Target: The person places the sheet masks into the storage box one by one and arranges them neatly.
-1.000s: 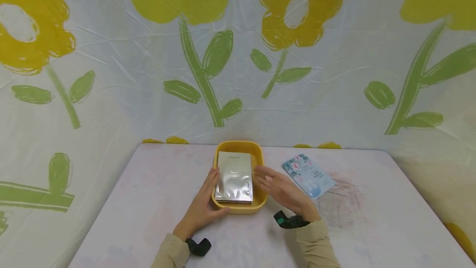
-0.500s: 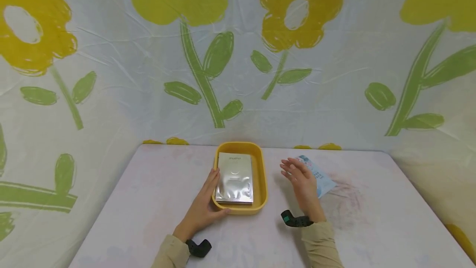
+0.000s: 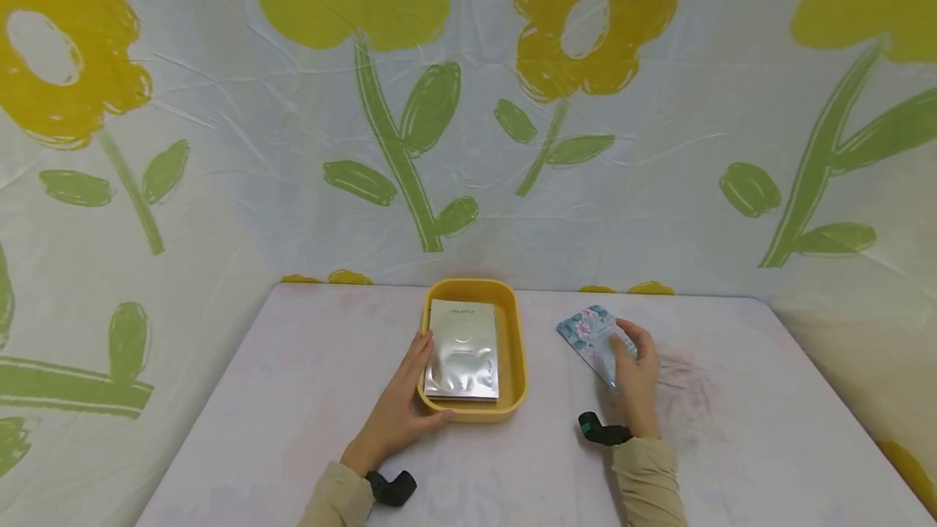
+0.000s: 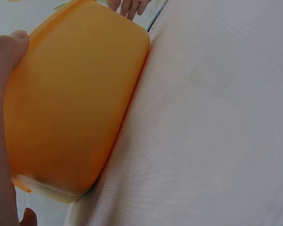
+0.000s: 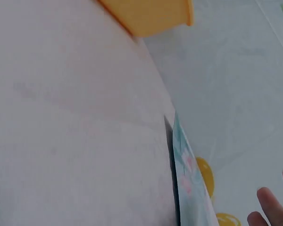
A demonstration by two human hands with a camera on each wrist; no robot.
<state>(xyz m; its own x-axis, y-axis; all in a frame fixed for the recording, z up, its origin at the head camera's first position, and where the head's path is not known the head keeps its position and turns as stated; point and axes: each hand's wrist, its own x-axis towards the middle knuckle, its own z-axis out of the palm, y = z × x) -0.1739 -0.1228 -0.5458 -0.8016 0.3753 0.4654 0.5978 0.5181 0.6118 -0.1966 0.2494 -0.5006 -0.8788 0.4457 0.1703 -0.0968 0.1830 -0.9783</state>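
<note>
A yellow plastic box [image 3: 512, 340] stands on the table with a silver foil packet [image 3: 463, 348] lying flat in its left part. My left hand [image 3: 398, 401] rests on the box's near left corner. Its fingers lie along the left rim and the thumb reaches along the near side. To the right, a blue floral packet [image 3: 591, 340] lies on the table. Over its right part is my right hand [image 3: 638, 368], bent, hiding that end. In the right wrist view, fingertips [image 5: 271, 207] show apart from the blue packet; the thumb is out of that view.
The pale table [image 3: 293, 397] ends at a far edge just behind the box. A white cloth [image 3: 659, 210] printed with yellow flowers hangs behind and along the sides. Dark wrist devices [image 3: 603, 429] sit on both wrists.
My right hand has left the box's right side and moved right, over the blue packet. The left hand stays on the box, and box and packets keep their places.
</note>
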